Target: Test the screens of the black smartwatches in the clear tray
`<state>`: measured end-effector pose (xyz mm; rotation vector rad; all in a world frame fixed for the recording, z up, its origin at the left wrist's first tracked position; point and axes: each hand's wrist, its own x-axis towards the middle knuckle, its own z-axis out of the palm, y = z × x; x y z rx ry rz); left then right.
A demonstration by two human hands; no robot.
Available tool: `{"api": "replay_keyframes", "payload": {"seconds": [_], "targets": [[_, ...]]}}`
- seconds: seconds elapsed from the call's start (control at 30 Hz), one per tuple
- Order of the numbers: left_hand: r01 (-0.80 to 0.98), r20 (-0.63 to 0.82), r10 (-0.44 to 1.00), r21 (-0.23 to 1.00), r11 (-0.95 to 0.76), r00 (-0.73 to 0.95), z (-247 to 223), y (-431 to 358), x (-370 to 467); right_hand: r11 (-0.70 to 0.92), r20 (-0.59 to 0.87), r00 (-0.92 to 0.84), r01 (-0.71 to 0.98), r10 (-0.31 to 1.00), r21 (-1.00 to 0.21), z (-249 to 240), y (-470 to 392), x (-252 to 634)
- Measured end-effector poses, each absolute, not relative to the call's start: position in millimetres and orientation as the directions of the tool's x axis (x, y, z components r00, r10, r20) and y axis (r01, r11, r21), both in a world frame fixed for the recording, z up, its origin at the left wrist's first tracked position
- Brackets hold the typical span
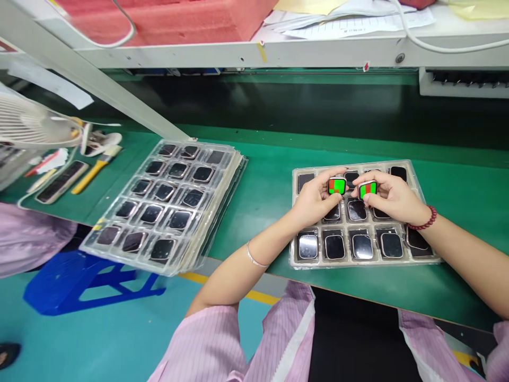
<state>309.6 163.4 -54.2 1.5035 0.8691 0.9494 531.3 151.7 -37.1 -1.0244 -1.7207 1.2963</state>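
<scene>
Smartwatches (pixel 336 185), lit and held up side by side

Green surface (pixel 266 185) goes across the whole view and carries the trays. On its left part stands a stack of clear plastic trays (pixel 210 209), where dark-faced watches lie in the compartments of the top one. Well apart, to the right, lies another tray (pixel 320 245), which also has dark-faced watches (pixel 357 209) in its compartments.

Above this tray are both hands. The left hand (pixel 315 196) has a narrow grip, holding one lit smartwatch between thumb and fingers. The right hand (pixel 393 197) holds the second lit smartwatch (pixel 368 189) in a similar narrow grip. On the right wrist is a red beaded bracelet (pixel 431 218). Both lit smartwatches are near each other but apart; their screens show red and green blocks.
</scene>
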Motion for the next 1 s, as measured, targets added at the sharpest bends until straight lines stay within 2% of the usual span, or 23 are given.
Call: {"api": "replay_keyframes", "payload": {"seconds": [0.37, 0.57, 0.77, 1.0], "targets": [[0.018, 0.049, 0.896, 0.998, -0.063, 0.44, -48.7, 164.8, 307.0, 0.063, 0.023, -0.361, 0.099, 0.932, -0.993, -37.2, 152.7, 533.4], [0.018, 0.039, 0.892, 0.998, -0.053, 0.449, -47.7, 164.4, 307.1, 0.075, 0.026, -0.349, 0.127, 0.937, -0.989, -34.4, 151.5, 532.5], [-0.008, 0.025, 0.877, 1.0, -0.024, 0.479, -50.0, 163.6, 307.8, 0.106, 0.074, -0.343, 0.076, 0.936, -0.991, -31.2, 150.9, 529.0], [-0.046, 0.059, 0.899, 0.998, -0.044, 0.434, -54.2, 163.3, 310.3, 0.147, 0.11, -0.339, 0.087, 0.934, -0.985, -37.7, 152.4, 529.9]]}}
